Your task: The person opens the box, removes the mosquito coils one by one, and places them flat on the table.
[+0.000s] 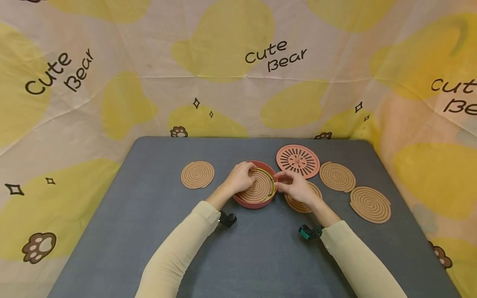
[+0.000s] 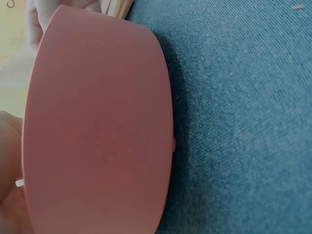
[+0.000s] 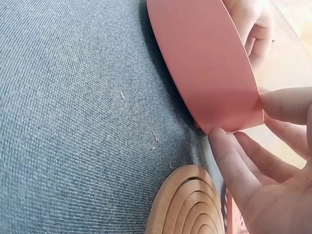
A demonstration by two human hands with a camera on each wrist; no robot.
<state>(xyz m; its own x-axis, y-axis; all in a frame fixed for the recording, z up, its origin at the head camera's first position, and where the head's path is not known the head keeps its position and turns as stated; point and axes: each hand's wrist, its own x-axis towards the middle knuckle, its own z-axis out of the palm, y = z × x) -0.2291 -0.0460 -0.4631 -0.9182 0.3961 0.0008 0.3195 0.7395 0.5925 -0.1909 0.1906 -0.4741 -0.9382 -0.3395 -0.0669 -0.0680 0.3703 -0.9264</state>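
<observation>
A tan spiral mosquito coil [image 1: 255,189] lies within a round red-pink box [image 1: 251,205], with a yellow-green band [image 1: 269,170] showing along the box's inner side. My left hand [image 1: 242,179] reaches over the box's left side and holds the coil with bent fingers and thumb; the fingertips are partly hidden. At the right side, my right hand [image 1: 296,188] pinches the box's wall. The right wrist view shows the thumb [image 3: 226,151] against its outside and a finger at the rim. In the left wrist view, the box's smooth outer wall [image 2: 100,122] covers much of the left hand.
A slotted pink lid [image 1: 298,159] lies behind my right hand. One coil [image 1: 303,203] sits partly under that hand, two more coils [image 1: 337,176] lie farther right, and another coil [image 1: 197,174] is on the left. All rest on a blue-grey cloth-covered table [image 1: 257,256].
</observation>
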